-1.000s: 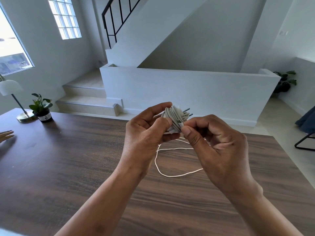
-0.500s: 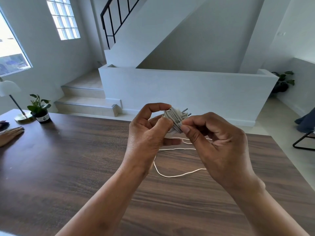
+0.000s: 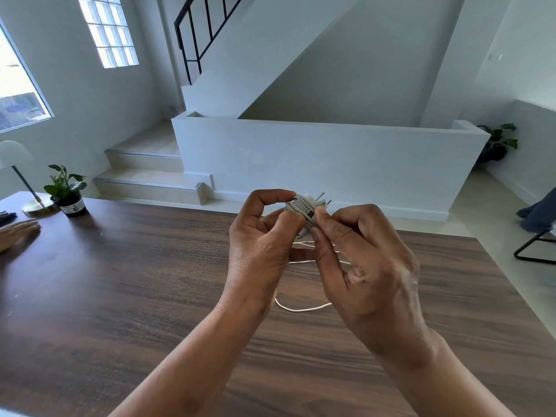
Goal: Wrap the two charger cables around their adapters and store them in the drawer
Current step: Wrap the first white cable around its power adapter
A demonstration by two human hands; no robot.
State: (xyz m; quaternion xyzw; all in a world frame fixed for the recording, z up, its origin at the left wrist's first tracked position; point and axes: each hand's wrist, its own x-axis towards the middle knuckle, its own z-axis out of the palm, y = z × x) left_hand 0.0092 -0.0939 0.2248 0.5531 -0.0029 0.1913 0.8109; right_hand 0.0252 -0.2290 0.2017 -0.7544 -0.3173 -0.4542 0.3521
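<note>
INSPECTOR: Adapter [image 3: 305,209] was found raised above the desk [image 3: 120,281], held between both hands, its two pins pointing away from the person. Grey cable was already bound round it in several close turns.

ASSISTANT: And how were the hands placed?

INSPECTOR: Left hand [image 3: 261,245] gripped the adapter, forefinger curled over the top of it and thumb pressed on the near side. Right hand [image 3: 367,260] pinched the cable end against the adapter's right side, at a small dark connector. Neither hand was slack.

ASSISTANT: Was anything left on the desk?

INSPECTOR: A loose white cable [image 3: 301,308] lay on the desk directly below the adapter, partly hidden by both hands. Its own adapter could not be seen. No drawer was in view.

ASSISTANT: What did the step require, in your judgement?

INSPECTOR: The first wrap appeared nearly complete. The end needed tucking under a neighbouring turn while the left thumb kept the coils pressed; any easing of that thumb risked the turns springing loose. The pins were best kept clear of the cable.

ASSISTANT: Other matters?

INSPECTOR: Another person's hand [image 3: 18,233] rested on the desk well to the left of the adapter, near a potted plant [image 3: 67,191] and a lamp [image 3: 18,176].
</note>
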